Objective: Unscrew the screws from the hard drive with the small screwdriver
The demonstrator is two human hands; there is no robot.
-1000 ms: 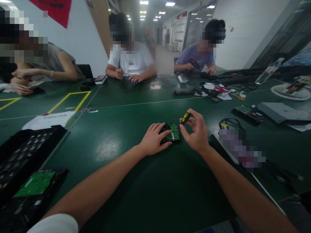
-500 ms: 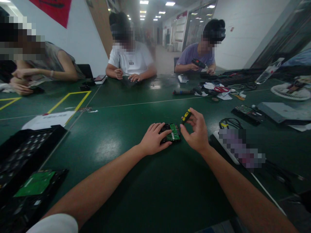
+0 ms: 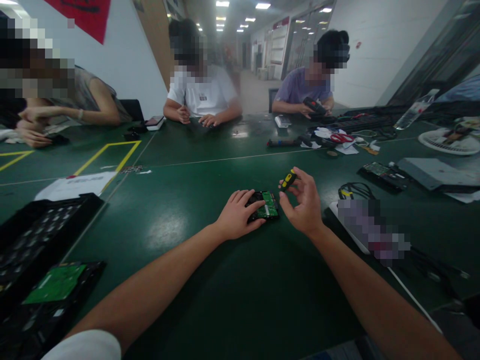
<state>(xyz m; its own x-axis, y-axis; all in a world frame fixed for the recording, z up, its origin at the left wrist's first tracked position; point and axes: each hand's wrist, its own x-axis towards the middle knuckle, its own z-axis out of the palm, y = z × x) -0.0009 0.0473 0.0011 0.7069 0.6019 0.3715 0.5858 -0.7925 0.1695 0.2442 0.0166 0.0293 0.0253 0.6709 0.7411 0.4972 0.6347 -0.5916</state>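
A small black hard drive with a green circuit board [image 3: 267, 205] lies on the dark green table [image 3: 180, 225] in front of me. My left hand [image 3: 237, 216] rests on its left side, fingers curled over it and pressing it down. My right hand [image 3: 304, 202] is closed round a short screwdriver with a yellow and black handle [image 3: 288, 180], held upright over the drive's right edge. The tip of the screwdriver is hidden behind my fingers.
Black trays [image 3: 41, 235] and another drive with a green board [image 3: 56, 284] sit at the left. Cables [image 3: 354, 191], a board [image 3: 382, 172] and a grey box [image 3: 435, 172] lie to the right. Three people sit along the far side; one holds a power screwdriver [image 3: 313, 106].
My hands stay almost still; the fingers of my right hand shift slightly round the screwdriver handle. The person at the far right lowers the power screwdriver towards the table.
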